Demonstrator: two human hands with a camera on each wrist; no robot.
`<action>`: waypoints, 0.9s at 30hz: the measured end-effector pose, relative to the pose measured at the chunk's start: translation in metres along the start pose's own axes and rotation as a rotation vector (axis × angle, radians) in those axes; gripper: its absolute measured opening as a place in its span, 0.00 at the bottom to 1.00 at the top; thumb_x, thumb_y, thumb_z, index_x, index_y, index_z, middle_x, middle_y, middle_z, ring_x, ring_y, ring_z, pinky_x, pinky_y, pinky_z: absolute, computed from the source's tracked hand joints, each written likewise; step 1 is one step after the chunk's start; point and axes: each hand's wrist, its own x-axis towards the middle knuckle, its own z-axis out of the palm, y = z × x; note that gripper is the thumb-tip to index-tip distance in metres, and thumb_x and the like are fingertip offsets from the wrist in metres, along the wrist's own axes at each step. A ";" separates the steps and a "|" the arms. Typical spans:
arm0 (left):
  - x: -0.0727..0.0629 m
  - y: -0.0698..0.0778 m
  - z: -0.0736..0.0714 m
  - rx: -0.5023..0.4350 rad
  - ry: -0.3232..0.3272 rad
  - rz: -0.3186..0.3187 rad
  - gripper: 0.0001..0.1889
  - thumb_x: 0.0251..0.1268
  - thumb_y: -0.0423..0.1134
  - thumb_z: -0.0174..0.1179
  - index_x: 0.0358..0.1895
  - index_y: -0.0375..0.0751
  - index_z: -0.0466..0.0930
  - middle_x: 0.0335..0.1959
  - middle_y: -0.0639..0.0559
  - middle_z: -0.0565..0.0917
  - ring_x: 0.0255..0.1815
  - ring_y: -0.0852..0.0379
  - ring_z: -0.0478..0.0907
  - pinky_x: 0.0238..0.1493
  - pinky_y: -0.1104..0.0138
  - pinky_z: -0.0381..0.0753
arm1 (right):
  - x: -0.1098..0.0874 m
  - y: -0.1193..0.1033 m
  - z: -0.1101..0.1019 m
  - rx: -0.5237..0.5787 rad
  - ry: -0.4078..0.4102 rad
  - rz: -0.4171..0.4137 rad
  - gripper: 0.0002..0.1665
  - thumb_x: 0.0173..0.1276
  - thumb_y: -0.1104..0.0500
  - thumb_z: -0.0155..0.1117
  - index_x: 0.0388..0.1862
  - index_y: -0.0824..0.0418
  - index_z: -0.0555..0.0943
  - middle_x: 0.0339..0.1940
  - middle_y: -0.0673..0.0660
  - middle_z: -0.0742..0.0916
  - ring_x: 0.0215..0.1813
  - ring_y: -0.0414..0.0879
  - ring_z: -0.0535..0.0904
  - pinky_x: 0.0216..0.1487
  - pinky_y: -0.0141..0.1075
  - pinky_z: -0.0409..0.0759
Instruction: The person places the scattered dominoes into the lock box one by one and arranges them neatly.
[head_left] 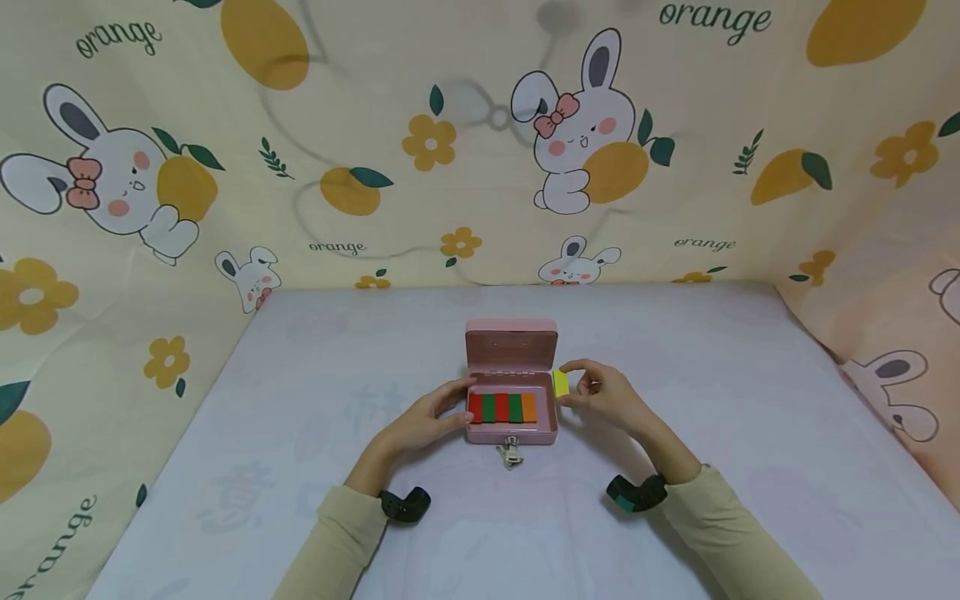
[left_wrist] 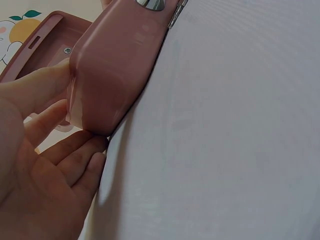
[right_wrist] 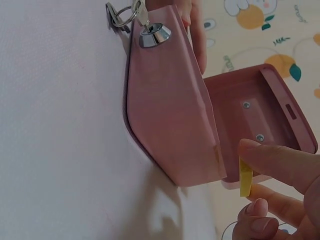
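A pink metal cash box point(head_left: 487, 436) stands on the table with its lid point(head_left: 512, 348) raised. Inside lies a row of red, green point(head_left: 515, 408) and orange point(head_left: 529, 408) blocks, side by side. My left hand point(head_left: 423, 421) holds the box's left side, with the thumb at the rim and the other fingers along the wall. Just beyond the right rim, my right hand point(head_left: 611, 398) pinches a thin yellow block point(right_wrist: 245, 177) between thumb and forefinger, held upright at rim height.
Keys on a ring point(head_left: 510, 456) hang from the lock point(right_wrist: 155, 35) at the box's front. A pale cloth covers the table point(head_left: 337, 350). Behind it rises a curtain point(head_left: 450, 192) printed with rabbits and oranges. Dark wrist cameras point(head_left: 636, 493) sit on both wrists.
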 end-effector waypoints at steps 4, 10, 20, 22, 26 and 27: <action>0.000 -0.001 0.000 -0.003 -0.001 0.004 0.32 0.71 0.42 0.56 0.75 0.46 0.56 0.78 0.46 0.57 0.79 0.43 0.54 0.78 0.48 0.55 | -0.001 -0.001 0.001 0.030 -0.013 0.001 0.26 0.58 0.62 0.72 0.55 0.67 0.76 0.22 0.51 0.72 0.25 0.40 0.66 0.25 0.27 0.64; 0.000 0.000 0.000 -0.014 -0.003 0.007 0.32 0.71 0.40 0.55 0.75 0.45 0.55 0.78 0.46 0.57 0.79 0.43 0.54 0.78 0.48 0.55 | -0.002 -0.002 0.005 0.034 -0.030 0.002 0.26 0.58 0.61 0.72 0.55 0.67 0.76 0.22 0.51 0.72 0.26 0.41 0.66 0.25 0.27 0.64; 0.000 0.001 0.000 -0.006 -0.002 0.010 0.32 0.70 0.43 0.56 0.75 0.46 0.56 0.78 0.47 0.57 0.79 0.43 0.55 0.78 0.49 0.56 | -0.002 -0.004 0.010 0.050 -0.048 0.039 0.27 0.59 0.60 0.72 0.56 0.65 0.76 0.23 0.51 0.72 0.27 0.43 0.67 0.24 0.27 0.64; 0.000 0.001 0.000 -0.007 -0.005 0.012 0.33 0.70 0.42 0.56 0.75 0.46 0.56 0.78 0.46 0.57 0.79 0.43 0.55 0.78 0.48 0.56 | -0.002 -0.004 0.011 0.048 -0.051 0.041 0.27 0.59 0.60 0.72 0.56 0.65 0.76 0.23 0.51 0.72 0.27 0.44 0.67 0.24 0.27 0.64; 0.000 0.000 -0.001 -0.011 -0.006 0.011 0.33 0.70 0.42 0.56 0.75 0.46 0.56 0.78 0.46 0.57 0.79 0.43 0.55 0.78 0.48 0.56 | -0.002 -0.004 0.012 0.036 -0.049 0.030 0.27 0.58 0.60 0.72 0.56 0.65 0.76 0.23 0.51 0.72 0.27 0.44 0.67 0.25 0.27 0.64; 0.000 0.000 -0.001 -0.012 -0.005 0.010 0.33 0.70 0.42 0.56 0.75 0.46 0.56 0.78 0.46 0.57 0.79 0.43 0.55 0.78 0.48 0.55 | -0.002 -0.005 0.013 0.034 -0.049 0.028 0.27 0.58 0.60 0.72 0.56 0.65 0.76 0.23 0.51 0.72 0.27 0.44 0.67 0.25 0.27 0.64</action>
